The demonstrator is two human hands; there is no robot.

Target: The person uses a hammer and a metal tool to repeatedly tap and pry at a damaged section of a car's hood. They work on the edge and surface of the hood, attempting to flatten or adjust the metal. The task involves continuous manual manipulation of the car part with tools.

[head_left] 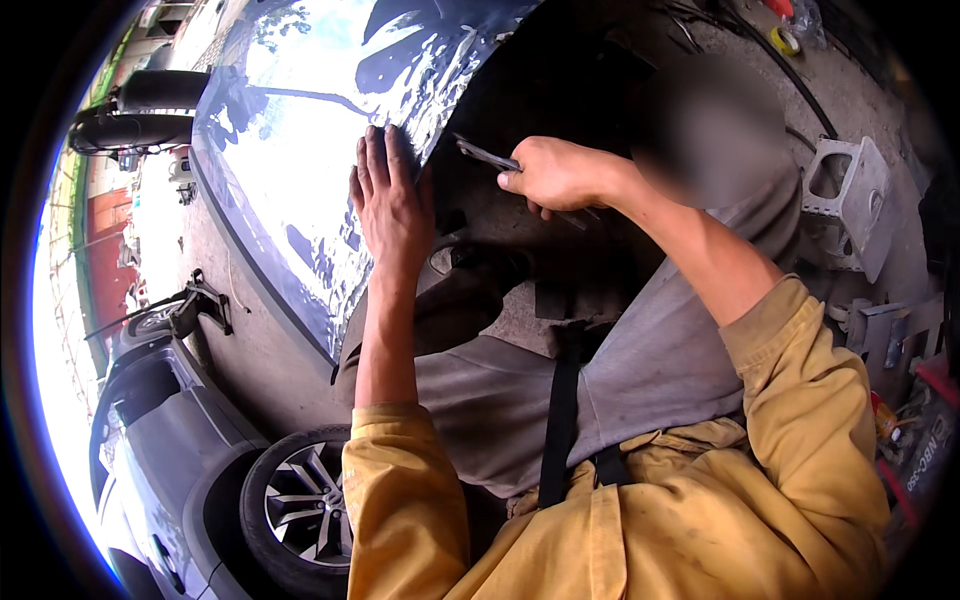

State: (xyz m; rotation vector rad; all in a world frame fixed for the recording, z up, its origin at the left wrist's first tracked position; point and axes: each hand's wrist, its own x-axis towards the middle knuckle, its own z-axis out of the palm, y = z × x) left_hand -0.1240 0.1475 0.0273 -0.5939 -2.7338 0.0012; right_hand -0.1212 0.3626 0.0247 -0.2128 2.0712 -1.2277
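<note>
A shiny, wrinkled silver-grey car panel [290, 150] slopes up at the upper left, reflecting bright sky. My left hand [393, 200] lies on it near its right edge, palm down, fingers stretched out and grime on the fingertips. Just to the right, over a dark gap, my right hand [555, 177] is closed around dark metal pliers [488, 156]. Their jaws point left toward the panel's edge without touching it, and most of the handles is hidden in my fist.
A white plastic step stool [848, 195] stands at the right. Yellow tape [785, 41] and a black hose [790, 75] lie on the floor at the upper right. A grey car [190, 450] with a spoked wheel [300, 510] is at the lower left. A patch at the upper right is blurred.
</note>
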